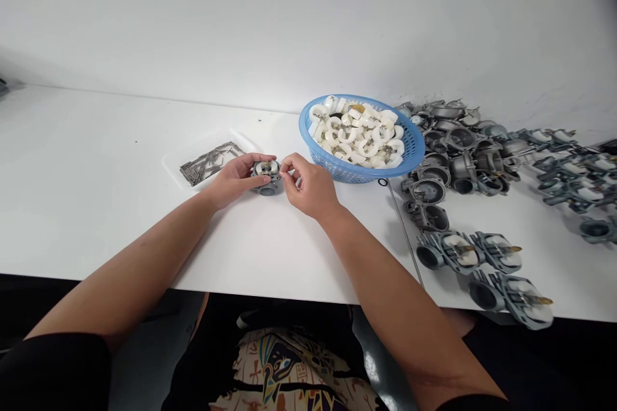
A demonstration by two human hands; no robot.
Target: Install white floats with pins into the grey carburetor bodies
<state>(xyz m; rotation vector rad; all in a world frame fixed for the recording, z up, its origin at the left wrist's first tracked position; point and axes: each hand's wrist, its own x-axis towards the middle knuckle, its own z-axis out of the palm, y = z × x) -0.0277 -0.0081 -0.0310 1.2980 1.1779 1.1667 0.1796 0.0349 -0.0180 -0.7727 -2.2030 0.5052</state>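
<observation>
The left hand (234, 178) grips a small grey metal body (270, 191) from its left side, thumb along the front and fingers behind, which seems meant to steady it on the white table (289, 250) while its top stays exposed. A white piece (261, 169) sits in that upper face. The right hand (311, 186) comes in at the body's right edge with thumb and forefinger drawn together in a pinch, a posture suited to fine work; whether a tiny part lies between those fingertips I cannot tell. The metal body is in front of the person, between the two hands, probably because both reach it easily there. Just beyond the left hand, a shallow translucent tray (171, 169) contains thin metal pins (195, 170), likely so that they do not scatter. Behind the right hand, a blue basket (332, 172) gathers loose white curved pieces (359, 135), also within reach. Farther right, grey metal housings (460, 138) are heaped together, while nearer the front edge several bodies with white inserts (460, 253) lie apart from that heap, an arrangement that appears to separate the two kinds.
</observation>
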